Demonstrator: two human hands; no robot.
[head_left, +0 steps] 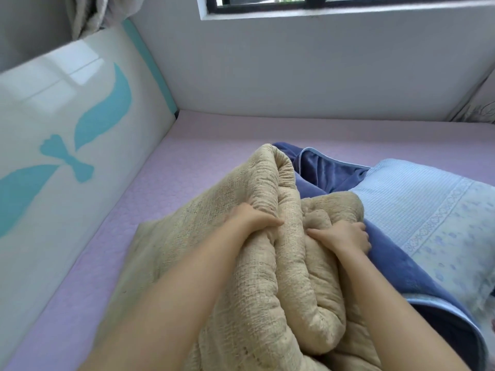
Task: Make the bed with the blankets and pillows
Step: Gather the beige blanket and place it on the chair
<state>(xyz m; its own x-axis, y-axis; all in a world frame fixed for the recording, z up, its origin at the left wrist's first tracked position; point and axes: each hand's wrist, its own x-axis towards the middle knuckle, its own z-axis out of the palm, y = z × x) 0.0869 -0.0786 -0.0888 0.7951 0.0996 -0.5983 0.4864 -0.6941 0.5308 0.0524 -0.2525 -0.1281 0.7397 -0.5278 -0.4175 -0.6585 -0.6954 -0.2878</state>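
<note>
A coarse-woven, puffy beige quilt [267, 250] is gripped in bunched folds by the left hand [251, 218] and right hand [345, 235], both closed, on the lilac sheet [201, 162].

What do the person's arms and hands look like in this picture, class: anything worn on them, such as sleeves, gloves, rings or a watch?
Both forearms are bare as far as the picture shows; no sleeve comes into view. The left hand and right hand wear no gloves. No watch, bracelet or ring is visible, though the picture is slightly blurred.
</note>
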